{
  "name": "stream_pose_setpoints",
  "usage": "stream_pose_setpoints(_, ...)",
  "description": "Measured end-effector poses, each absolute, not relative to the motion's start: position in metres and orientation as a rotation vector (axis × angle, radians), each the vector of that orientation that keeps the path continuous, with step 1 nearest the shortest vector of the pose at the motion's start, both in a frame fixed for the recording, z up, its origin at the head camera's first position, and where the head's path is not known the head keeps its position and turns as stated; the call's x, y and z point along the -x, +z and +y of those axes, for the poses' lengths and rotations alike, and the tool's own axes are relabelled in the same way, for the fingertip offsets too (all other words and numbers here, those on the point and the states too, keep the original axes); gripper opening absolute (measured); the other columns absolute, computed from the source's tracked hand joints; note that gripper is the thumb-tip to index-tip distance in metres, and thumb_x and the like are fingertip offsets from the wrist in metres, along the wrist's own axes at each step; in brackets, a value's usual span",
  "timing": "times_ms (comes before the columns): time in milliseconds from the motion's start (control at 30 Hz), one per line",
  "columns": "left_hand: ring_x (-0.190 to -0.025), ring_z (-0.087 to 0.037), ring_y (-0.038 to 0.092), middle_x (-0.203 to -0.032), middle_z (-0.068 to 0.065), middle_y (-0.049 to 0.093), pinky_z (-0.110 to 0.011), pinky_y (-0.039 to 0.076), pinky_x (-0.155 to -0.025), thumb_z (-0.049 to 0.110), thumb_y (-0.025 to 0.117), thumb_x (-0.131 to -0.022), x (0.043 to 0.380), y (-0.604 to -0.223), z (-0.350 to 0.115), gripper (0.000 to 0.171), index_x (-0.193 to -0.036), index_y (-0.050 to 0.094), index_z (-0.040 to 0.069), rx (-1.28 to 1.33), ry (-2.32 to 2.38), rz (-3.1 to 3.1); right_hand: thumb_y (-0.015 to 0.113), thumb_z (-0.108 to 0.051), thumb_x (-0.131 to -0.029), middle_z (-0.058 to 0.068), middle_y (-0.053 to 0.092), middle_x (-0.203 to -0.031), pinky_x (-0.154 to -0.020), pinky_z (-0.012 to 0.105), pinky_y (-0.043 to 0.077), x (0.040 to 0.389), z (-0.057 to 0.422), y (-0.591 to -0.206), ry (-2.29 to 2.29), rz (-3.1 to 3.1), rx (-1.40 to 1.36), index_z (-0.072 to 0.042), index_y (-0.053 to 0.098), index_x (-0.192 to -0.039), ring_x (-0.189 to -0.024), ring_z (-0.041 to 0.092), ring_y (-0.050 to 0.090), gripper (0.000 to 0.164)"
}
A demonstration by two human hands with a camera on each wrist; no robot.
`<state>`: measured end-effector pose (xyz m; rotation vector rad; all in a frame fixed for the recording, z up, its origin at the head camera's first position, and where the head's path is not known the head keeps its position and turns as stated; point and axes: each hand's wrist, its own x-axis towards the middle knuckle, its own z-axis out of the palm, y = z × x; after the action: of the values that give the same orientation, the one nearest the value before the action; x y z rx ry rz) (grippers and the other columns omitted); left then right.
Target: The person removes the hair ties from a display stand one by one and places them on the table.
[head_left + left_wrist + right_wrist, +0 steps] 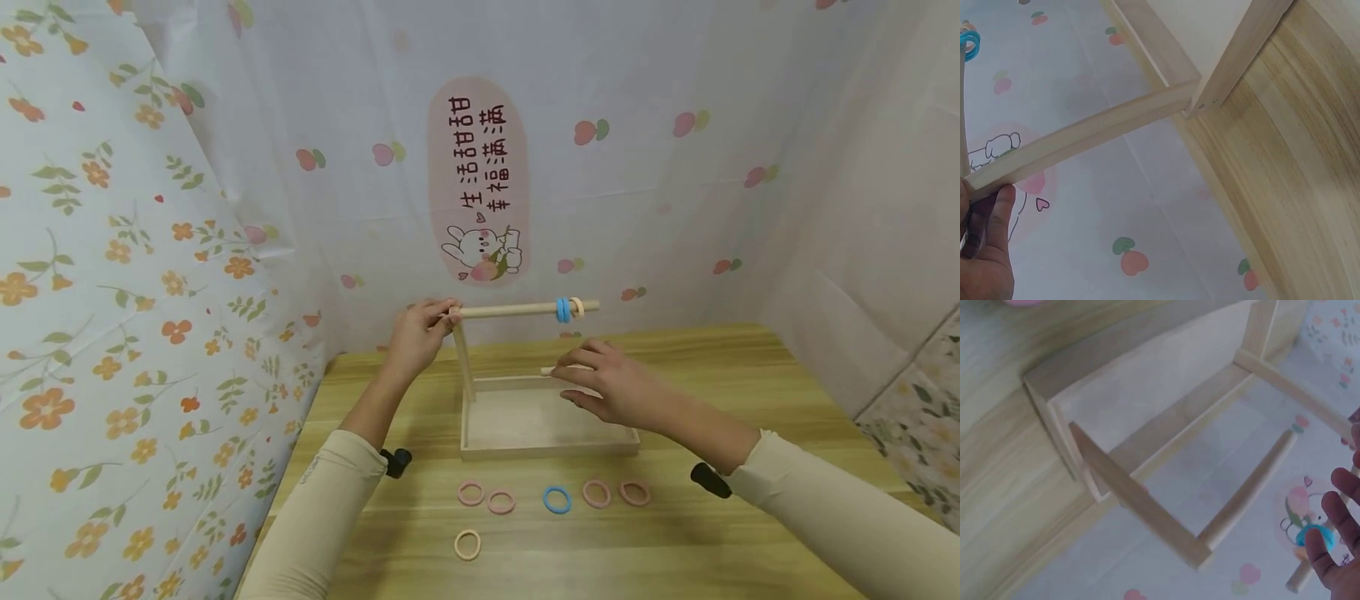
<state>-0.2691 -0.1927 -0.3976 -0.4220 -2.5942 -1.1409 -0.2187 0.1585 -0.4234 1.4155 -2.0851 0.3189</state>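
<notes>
- While the left hand [422, 333] pinches the top corner of the wooden stand [464, 358], the right hand [611, 383] is open, its fingers a little bent and holding nothing.
- With the tray [551, 451] as the middle of the clock in the head view, the left hand is at 10 o'clock and the right hand at 2 o'clock.
- Next to the right hand's fingertips, the short rod [547, 372] pokes out toward 9 o'clock. The right wrist view shows the fingers clear of it.
- From the pinched corner, the long rod [510, 311] goes toward 3 o'clock.
- Near its far end hang two blue rings [562, 310] and one cream ring [581, 308], close together.
- Below the tray, more rings lie flat on the bench [675, 533]. One loose blue ring [558, 511] is at 6 o'clock.
- Two pink rings [502, 512] sit near 7 o'clock. Two other pink rings [597, 507] sit between 4 and 5 o'clock.
- One loose cream ring [468, 558] is also near 7 o'clock, farther out.
- Up at 12 o'clock is a pale cloth [637, 208] with a bunny [480, 246] on it.
- Around 9 to 10 o'clock hangs a flowery cloth [150, 300].
</notes>
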Motion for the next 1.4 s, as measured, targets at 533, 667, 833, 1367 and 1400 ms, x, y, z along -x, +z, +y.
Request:
stream_pose_setpoints(533, -0.124, -0.039, 0.075, -0.140, -0.018, 0.075, -0.051, 0.066, -0.099, 0.028, 0.071, -0.106, 0.263, -0.401, -0.193, 0.045, -0.146, 0.072, 0.008, 0.435, -1.091, -2.605, 0.098, -0.011, -0.081, 0.011, 0.080, -0.114, -0.083, 0.046, 0.063, 0.237, 0.184, -0.409, 0.297, -2.116, -1.325, -0.003, 0.081, -0.119, -0.103, 0.032, 0.069, 0.042)
stream_pose_setpoints(667, -0.123, -0.039, 0.076, -0.139, -0.019, 0.075, -0.051, 0.067, -0.098, 0.027, 0.071, -0.106, 0.265, -0.400, -0.193, 0.045, -0.146, 0.072, 0.007, 0.441, -1.107, -2.592, 0.073, -0.034, -0.110, 0.014, 0.080, -0.115, -0.083, 0.049, 0.061, 0.248, 0.192, -0.400, 0.294, -2.089, -1.308, 0.000, 0.080, -0.121, -0.103, 0.035, 0.069, 0.036)
stream_pose_setpoints(833, -0.122, -0.038, 0.077, -0.138, -0.017, 0.075, -0.049, 0.068, -0.095, 0.026, 0.072, -0.105, 0.267, -0.401, -0.195, 0.045, -0.146, 0.072, 0.008, 0.439, -1.118, -2.577, 0.071, -0.035, -0.111, 0.015, 0.080, -0.115, -0.084, 0.049, 0.060, 0.258, 0.197, -0.394, 0.301, -2.096, -1.269, -0.001, 0.080, -0.123, -0.101, 0.035, 0.068, 0.037)
stream_pose_setpoints(1367, -0.124, -0.037, 0.076, -0.141, -0.015, 0.074, -0.048, 0.068, -0.097, 0.028, 0.071, -0.106, 0.269, -0.401, -0.193, 0.044, -0.146, 0.072, 0.010, 0.435, -1.123, -2.588, 0.092, -0.008, -0.089, 0.019, 0.076, -0.125, -0.087, 0.057, 0.061, 0.273, 0.195, -0.394, 0.331, -2.187, -1.088, -0.001, 0.076, -0.128, -0.106, 0.041, 0.069, 0.042)
stream_pose_setpoints(1400, -0.124, -0.037, 0.077, -0.141, -0.015, 0.074, -0.048, 0.068, -0.097, 0.028, 0.072, -0.106, 0.270, -0.401, -0.193, 0.044, -0.147, 0.072, 0.010, 0.436, -1.122, -2.588, 0.092, -0.009, -0.090, 0.019, 0.076, -0.128, -0.088, 0.057, 0.061, 0.274, 0.194, -0.394, 0.331, -2.196, -1.077, -0.001, 0.076, -0.130, -0.108, 0.041, 0.068, 0.044)
